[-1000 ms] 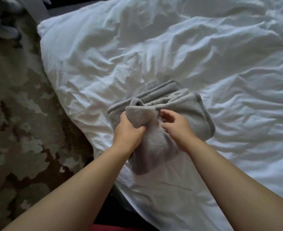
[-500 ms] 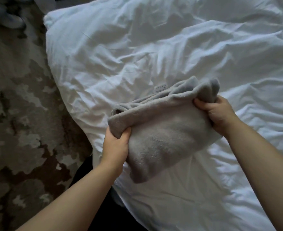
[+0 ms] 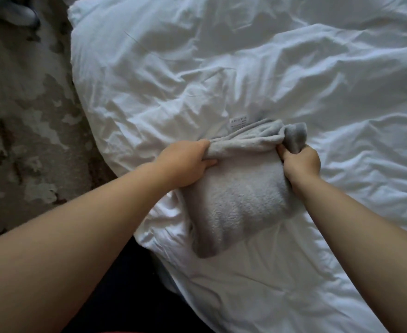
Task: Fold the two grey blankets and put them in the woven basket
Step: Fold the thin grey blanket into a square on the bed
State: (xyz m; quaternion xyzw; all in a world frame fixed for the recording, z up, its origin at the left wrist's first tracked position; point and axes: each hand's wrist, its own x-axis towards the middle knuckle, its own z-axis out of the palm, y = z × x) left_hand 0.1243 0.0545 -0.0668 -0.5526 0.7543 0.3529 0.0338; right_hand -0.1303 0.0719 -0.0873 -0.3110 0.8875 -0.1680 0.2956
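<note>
A grey fleece blanket (image 3: pixel 241 198) lies folded into a thick bundle on the white duvet, near the bed's left edge. My left hand (image 3: pixel 185 164) grips the bundle's upper left corner. My right hand (image 3: pixel 301 162) clutches the upper right corner, where a bunched end of the fabric sticks up above my fingers. A white care label (image 3: pixel 239 121) pokes out from the far side of the bundle. Only one grey blanket shows, and no woven basket is in view.
The crumpled white duvet (image 3: pixel 293 68) fills most of the view. A mottled beige and brown carpet (image 3: pixel 25 116) runs along the left. A grey and white object (image 3: pixel 17 10) lies on the carpet at the top left corner.
My hands moved apart from the bundle's middle to its two upper corners. The folded layer has been drawn over and the bundle now sits more compact on the duvet.
</note>
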